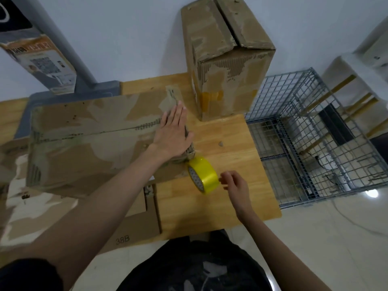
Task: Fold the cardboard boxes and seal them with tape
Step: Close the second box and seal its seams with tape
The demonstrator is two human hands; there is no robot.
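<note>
The left hand (173, 133) is lying flat, fingers straight and together, pressing down on the right end of the long cardboard box (92, 143), which is stretching across the left half of the wooden table (226, 164). That box is looking well worn, its brown skin peeled away in pale patches, with a centre seam running along its top toward the pressing palm. Just off the box's right end, the yellow tape roll (203, 175) is standing on its edge on the table, touching or nearly touching the box corner. The right hand (235, 185) is hovering just beside the roll, fingers loosely curled and gripping nothing; whether the fingertips are actually touching the tape or a loose strip of it is hard to tell from this angle. At the back of the table a second cardboard box (226, 59) is standing upright, its top flaps folded in with a gap showing between them and a yellowish tape patch on its front face. Under the long box, near the table's front edge, a flattened cardboard sheet (134, 227) marked 38B is lying. To the right of the table a wire cage (304, 133) is sitting on the floor.
</note>
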